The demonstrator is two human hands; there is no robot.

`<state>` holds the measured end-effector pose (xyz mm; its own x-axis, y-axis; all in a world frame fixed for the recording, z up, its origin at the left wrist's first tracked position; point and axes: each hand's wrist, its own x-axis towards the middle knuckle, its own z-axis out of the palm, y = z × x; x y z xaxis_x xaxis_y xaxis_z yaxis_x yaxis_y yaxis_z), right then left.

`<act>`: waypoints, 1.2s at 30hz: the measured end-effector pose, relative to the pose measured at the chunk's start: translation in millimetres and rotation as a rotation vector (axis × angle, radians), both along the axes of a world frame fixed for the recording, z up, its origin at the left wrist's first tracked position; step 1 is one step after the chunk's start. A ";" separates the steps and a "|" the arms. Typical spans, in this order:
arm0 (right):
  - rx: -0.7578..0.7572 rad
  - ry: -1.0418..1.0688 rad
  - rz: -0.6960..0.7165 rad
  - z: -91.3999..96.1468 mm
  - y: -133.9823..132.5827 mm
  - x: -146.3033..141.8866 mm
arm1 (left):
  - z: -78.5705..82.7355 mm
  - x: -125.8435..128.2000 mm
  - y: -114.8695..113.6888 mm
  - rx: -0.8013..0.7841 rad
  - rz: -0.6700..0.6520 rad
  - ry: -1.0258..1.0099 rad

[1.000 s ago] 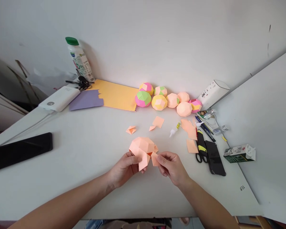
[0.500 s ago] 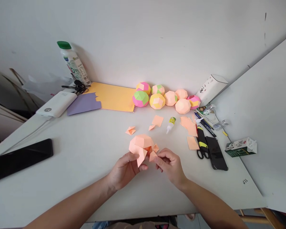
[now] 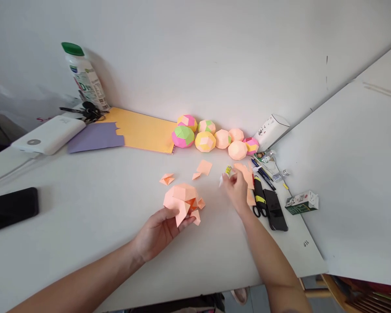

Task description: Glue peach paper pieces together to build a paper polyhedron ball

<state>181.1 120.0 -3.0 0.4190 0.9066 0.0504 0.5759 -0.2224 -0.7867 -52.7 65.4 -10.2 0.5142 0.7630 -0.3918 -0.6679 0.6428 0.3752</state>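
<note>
A partly built ball of peach paper point(image 3: 181, 192) with a gap in its near right side is in my left hand point(image 3: 158, 234). The thumb presses a pointed flap against it from the front, and the other fingers support it from below. Small folded flaps stick out by the gap, one of them beside my left fingertips. My right hand point(image 3: 237, 191) has its fingers closed around a small glue bottle point(image 3: 228, 170) with a yellow label and white nozzle. Part of the bottle is hidden behind the fingers.
Several finished paper balls point(image 3: 205, 141) stand along the wall. Peach paper pieces point(image 3: 204, 167) and a folded piece point(image 3: 167, 178) lie on the table. To the right are scissors point(image 3: 260, 211), a phone point(image 3: 275, 209), pens point(image 3: 263, 173) and a carton point(image 3: 301, 202).
My right hand has let go of the small paper flap and moved up and right to the glue bottle. My left hand still holds the paper ball. The camera view has turned right.
</note>
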 end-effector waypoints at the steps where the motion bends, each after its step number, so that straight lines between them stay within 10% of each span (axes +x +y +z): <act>1: -0.020 -0.015 -0.042 -0.3 16.9 8.2 | 0.6 0.0 0.4 0.001 -0.002 0.003; 7: -0.143 0.121 -0.013 -5.5 65.9 27.7 | 2.3 -2.3 6.3 0.036 0.001 -0.022; 19: 0.043 0.772 0.580 54.3 7.3 -12.4 | 5.3 -4.8 6.5 -0.004 -0.018 -0.108; 36: 0.109 0.622 0.887 55.0 -22.8 -38.8 | 1.9 -4.9 6.9 0.027 -0.096 -0.162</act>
